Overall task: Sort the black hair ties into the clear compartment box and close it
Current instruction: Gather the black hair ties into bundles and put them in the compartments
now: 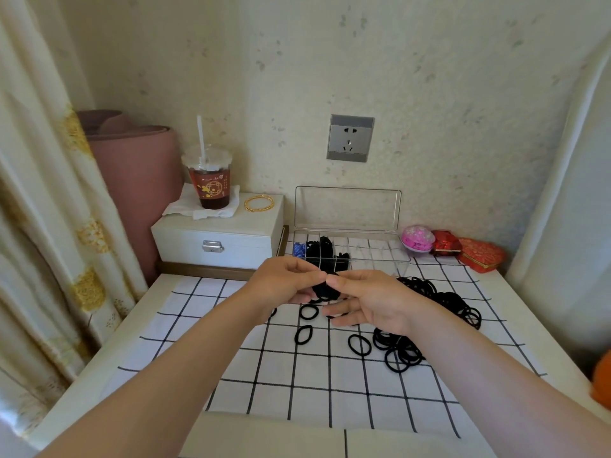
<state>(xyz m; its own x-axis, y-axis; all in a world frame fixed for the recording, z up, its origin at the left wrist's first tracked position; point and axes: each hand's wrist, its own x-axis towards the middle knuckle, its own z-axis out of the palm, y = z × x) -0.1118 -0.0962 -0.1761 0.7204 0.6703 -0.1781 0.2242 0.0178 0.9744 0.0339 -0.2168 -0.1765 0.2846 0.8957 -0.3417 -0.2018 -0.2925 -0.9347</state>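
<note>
Softly, my left hand [287,282] and right hand [370,302] both pinched a small bunch of ties [323,290], just in front of the open box [380,256]. A pile [439,299] lay loose on the cloth [205,309]. I guessed they were light, soft and stretchy, and best taken by the loop. The writing on the cup [210,186] was too small to read.

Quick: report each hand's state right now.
Left hand: fingers pinch a bunch of black ties.
Right hand: fingers pinch the same bunch.
</note>
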